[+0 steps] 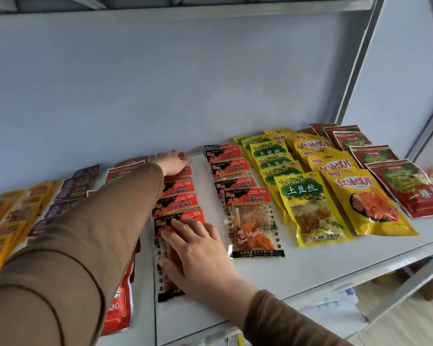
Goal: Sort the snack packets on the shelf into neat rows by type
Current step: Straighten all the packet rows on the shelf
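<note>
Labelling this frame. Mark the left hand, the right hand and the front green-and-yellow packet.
left hand (171, 161), head view, back of the hand.
right hand (198, 248), head view, back of the hand.
green-and-yellow packet (310, 208), head view, middle of its front.

A pale grey metal shelf (298, 268) carries overlapping rows of snack packets running from front edge to back wall. Under the right-hand fingers (183, 231) lies the front packet of a red-and-black row (179, 203), whose far end sits under the left-hand fingers (183, 162). Just right of both sets of fingers lies a second red-and-black row (243, 193), then a yellow-and-green row (303, 196), a yellow row with red lettering (355, 193), and a dark red row (405, 186) furthest right. Left of the fingers lie red packets (118, 308), purple packets (68, 196) and orange packets (8, 221), partly hidden by a sleeve.
</note>
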Demonstrator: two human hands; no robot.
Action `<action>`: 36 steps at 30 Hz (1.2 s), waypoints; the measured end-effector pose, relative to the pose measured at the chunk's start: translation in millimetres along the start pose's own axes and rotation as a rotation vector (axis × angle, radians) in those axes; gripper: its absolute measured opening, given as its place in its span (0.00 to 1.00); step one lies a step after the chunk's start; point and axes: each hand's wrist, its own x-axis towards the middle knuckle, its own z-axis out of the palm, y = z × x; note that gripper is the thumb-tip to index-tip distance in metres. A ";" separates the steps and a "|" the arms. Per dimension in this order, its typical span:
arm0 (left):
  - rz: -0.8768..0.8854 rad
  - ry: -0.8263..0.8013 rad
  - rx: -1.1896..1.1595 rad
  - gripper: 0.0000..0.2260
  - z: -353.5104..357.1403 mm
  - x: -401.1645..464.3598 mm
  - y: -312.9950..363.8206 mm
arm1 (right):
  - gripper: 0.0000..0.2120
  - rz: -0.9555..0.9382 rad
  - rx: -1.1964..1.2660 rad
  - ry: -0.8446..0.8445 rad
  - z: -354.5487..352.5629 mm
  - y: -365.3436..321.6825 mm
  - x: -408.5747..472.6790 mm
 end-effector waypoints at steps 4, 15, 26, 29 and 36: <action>0.025 -0.001 0.045 0.38 3.1 2.4 5.6 | 0.24 -0.001 0.007 0.003 0.8 0.6 -0.4; 0.123 0.106 -0.139 0.21 -19.8 6.6 -45.2 | 0.24 -0.002 0.000 0.013 2.6 1.7 -0.4; 0.132 0.122 -0.009 0.12 -13.4 -10.5 -44.8 | 0.24 -0.011 -0.015 0.007 2.4 1.1 0.2; 0.129 0.127 -0.009 0.12 -12.2 -13.7 -41.6 | 0.25 -0.009 -0.017 -0.004 2.4 1.1 -0.8; 0.175 0.253 -0.042 0.16 -18.0 -29.3 -46.0 | 0.26 -0.030 -0.029 -0.003 2.9 3.1 -0.7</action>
